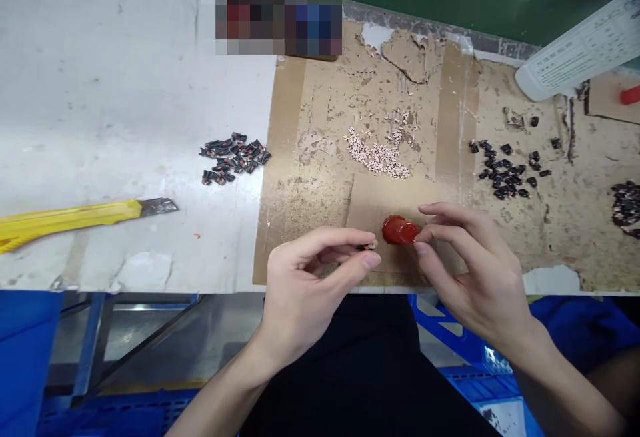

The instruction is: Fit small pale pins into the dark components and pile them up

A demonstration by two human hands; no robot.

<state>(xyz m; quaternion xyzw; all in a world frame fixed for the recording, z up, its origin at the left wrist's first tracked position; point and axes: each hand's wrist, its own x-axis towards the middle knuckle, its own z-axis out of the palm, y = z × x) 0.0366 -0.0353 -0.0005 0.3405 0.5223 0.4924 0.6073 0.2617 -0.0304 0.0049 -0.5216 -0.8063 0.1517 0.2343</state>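
Left grip (pixel 315 284) almost shut, thumb and forefinger pinched on a tiny dark cylindrical part (pixel 369 245) with a multicoloured tip; right grip (pixel 465 257) curved and only partly closed, thumb and forefinger pinched on the narrow end of a red cap (pixel 399 230). Red cap between the 2 hands and just beside the tiny part, right grip the nearer and touching it, wide rounded end toward the left grip, narrow end toward the right grip, long axis running almost level across the view, slightly tilted. Tiny part held apart from the cap by a small gap, its long axis roughly in line with the cap's, tip pointed toward the cap. Under both, a sheet of worn, torn cardboard (pixel 320 90) laid on a white desk (pixel 100 104). Farther off, a heap of black-and-red pieces (pixel 234 157), a heap of small pale pink pieces (pixel 377 154) and a scatter of black pieces (pixel 503 169). At far left, a yellow utility knife (pixel 65 224), blade exposed and pointed toward the cardboard.
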